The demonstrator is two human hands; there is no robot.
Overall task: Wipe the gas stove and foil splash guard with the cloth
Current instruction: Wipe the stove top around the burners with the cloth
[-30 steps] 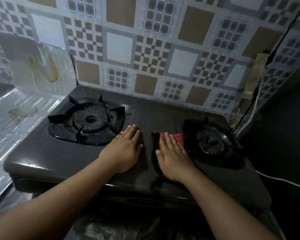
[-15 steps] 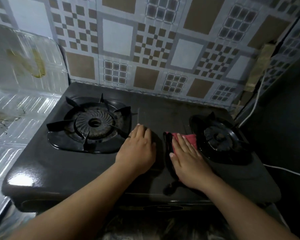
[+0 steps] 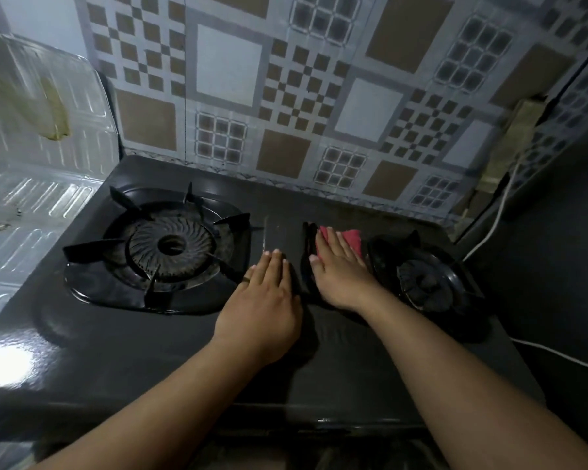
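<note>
A black two-burner gas stove (image 3: pixel 123 340) fills the middle of the view. My right hand (image 3: pixel 342 271) lies flat on a red cloth (image 3: pixel 352 237), pressing it on the stove top between the burners, close to the right burner (image 3: pixel 428 283). Only the cloth's far edge shows past my fingers. My left hand (image 3: pixel 263 310) rests palm down on the stove top beside it, fingers together, holding nothing, just right of the left burner (image 3: pixel 163 249). The foil splash guard (image 3: pixel 38 184) stands along the stove's left side, with yellow-brown stains.
A patterned tiled wall (image 3: pixel 286 96) rises right behind the stove. A white cable (image 3: pixel 489 232) runs down the right side and along the dark surface there. A taped patch (image 3: pixel 516 130) sits on the wall at the right.
My right hand has pushed the cloth farther back on the stove top, toward the wall. My left hand stays flat beside it. The camera has come closer.
</note>
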